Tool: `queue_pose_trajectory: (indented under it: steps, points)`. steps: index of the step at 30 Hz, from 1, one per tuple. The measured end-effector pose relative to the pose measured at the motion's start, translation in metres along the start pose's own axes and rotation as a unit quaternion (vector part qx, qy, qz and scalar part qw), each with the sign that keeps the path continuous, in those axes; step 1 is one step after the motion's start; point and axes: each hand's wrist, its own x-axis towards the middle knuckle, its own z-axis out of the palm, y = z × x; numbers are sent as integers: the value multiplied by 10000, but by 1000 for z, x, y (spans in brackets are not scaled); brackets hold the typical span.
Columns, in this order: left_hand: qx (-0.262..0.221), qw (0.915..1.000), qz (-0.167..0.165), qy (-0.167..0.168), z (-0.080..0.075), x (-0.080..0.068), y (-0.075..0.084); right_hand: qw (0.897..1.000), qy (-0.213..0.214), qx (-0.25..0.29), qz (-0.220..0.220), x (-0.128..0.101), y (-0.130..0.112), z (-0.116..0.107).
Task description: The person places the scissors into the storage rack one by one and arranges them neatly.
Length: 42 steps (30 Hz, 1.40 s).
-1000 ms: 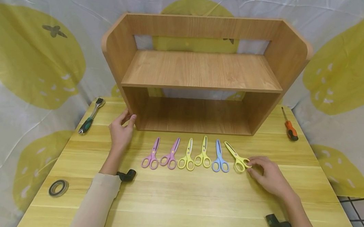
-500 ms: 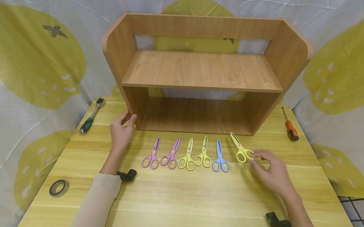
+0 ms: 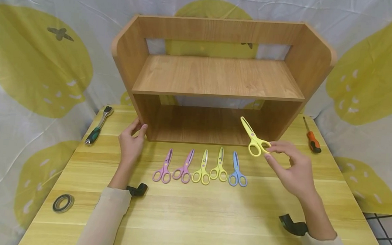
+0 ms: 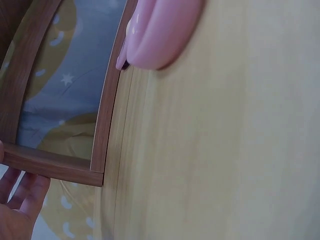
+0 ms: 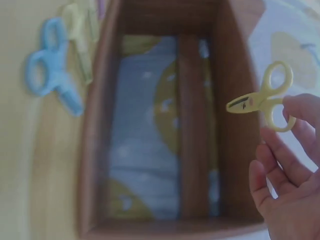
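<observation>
One yellow scissors pinched in rt hand, above table.

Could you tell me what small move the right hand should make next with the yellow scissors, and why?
Probably carry the scissors forward into the shelf's lower bay. The right hand pinches one handle loop, holding them in the air just before that opening, blades pointing inward, while the left hand rests at the shelf's left wall.

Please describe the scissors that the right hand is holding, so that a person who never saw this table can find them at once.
Look at the wooden shelf standing on the yellow table. In front of its lower right opening, the right hand pinches yellow scissors by a handle ring. Unlike the five scissors in the row lying on the table, this pair is lifted in the air.
</observation>
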Motion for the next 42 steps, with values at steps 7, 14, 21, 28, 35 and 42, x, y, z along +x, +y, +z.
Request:
queue_pose_trajectory:
  steps: [7,14,21,28,35,42]
  points:
    - [-18,10000,-35,-25,0,-1,-1,9950,139,802,-587,38,-31,16]
    - [-91,10000,-23,-31,0,-2,0,9938,319,643,-847,79,-52,36]
    - [-256,9996,-132,21,2,-3,1,9934,436,304,-1020,121,-66,67]
    - [-217,9996,-190,28,1,-4,2,9943,259,293,-995,154,-72,105]
    - [-337,9990,-290,38,1,-5,3,9981,-81,99,-601,176,-78,147]
    - [-322,9988,-352,72,3,-5,0,9984,-261,-395,-296,193,-94,183]
